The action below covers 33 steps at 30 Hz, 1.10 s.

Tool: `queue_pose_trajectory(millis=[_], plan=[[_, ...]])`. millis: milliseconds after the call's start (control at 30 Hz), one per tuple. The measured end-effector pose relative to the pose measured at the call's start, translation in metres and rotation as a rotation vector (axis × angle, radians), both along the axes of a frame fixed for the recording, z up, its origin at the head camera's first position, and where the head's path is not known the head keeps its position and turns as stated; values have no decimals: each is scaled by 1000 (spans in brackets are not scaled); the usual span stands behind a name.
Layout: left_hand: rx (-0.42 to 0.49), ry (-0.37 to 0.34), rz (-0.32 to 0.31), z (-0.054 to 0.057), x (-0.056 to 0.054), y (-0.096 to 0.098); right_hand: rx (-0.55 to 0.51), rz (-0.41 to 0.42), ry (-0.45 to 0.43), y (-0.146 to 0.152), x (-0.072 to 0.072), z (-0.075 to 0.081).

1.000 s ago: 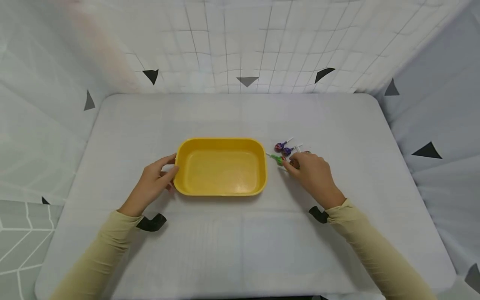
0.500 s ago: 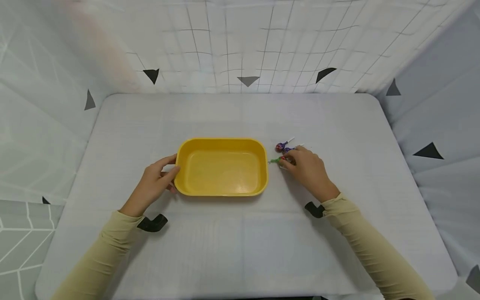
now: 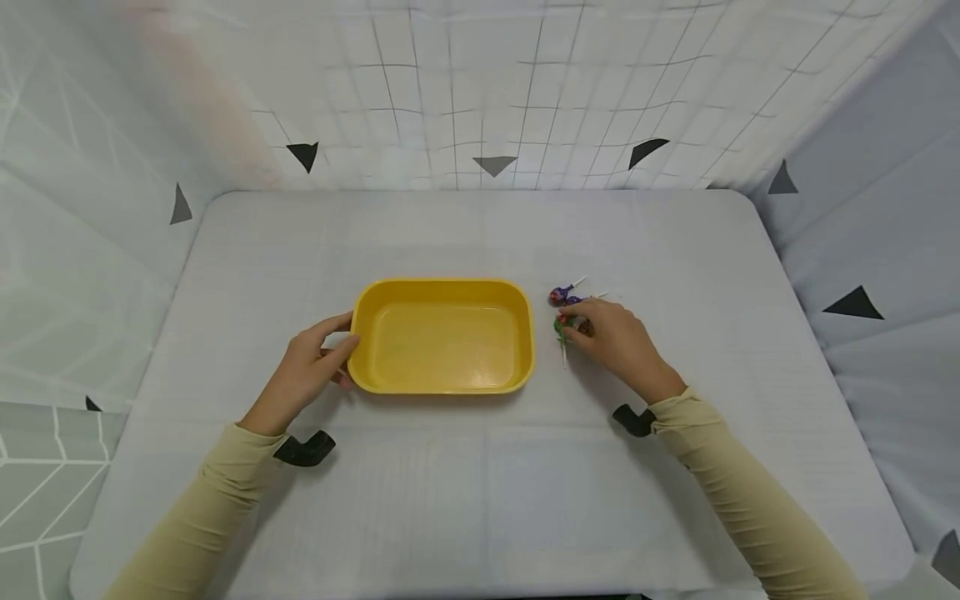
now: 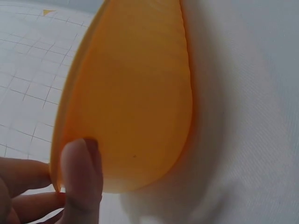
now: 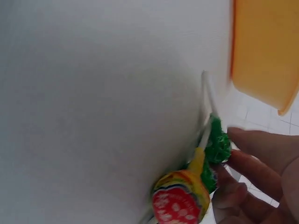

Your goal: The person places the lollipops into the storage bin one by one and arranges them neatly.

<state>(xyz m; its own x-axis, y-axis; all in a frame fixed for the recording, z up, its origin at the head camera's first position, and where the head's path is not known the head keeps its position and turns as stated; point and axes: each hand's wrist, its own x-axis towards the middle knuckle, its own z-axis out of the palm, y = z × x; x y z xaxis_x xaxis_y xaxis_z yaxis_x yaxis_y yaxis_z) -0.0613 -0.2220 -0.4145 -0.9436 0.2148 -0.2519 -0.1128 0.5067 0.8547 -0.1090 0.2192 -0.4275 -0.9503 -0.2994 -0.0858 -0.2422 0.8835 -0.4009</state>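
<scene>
My left hand grips the left end of a yellow plastic tray; in the left wrist view the thumb lies against one side of its wall, with fingers on the other. To the tray's right, my right hand pinches a green-wrapped lollipop, whose white stick points toward my body. The right wrist view has the fingertips at the green wrapper, beside a yellow and red lollipop. Purple-wrapped lollipops lie just beyond the right hand, which partly covers the little pile.
A white cloth covers the table. White sheets with black and grey triangle marks hang at the back and sides. The tray's right wall stands a short way left of the lollipops.
The green lollipop has turned: its stick pointed left at the tray and now points toward my body. My right hand has shifted slightly left; the left hand and tray have stayed put.
</scene>
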Motion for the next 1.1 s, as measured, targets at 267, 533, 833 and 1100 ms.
queue_pose_trajectory(millis=[267, 533, 833, 1100], plan=[[6, -3, 0, 0, 0, 1, -66, -18, -2, 3, -1, -2], [18, -2, -1, 0, 1, 1, -121, -46, -14, 7, -1, -4], [28, -4, 0, 1, 1, 0, -193, -45, 3, 8, -1, 0], [21, -4, 2, 1, 1, 1, -248, -37, -30, 4, -1, 14]])
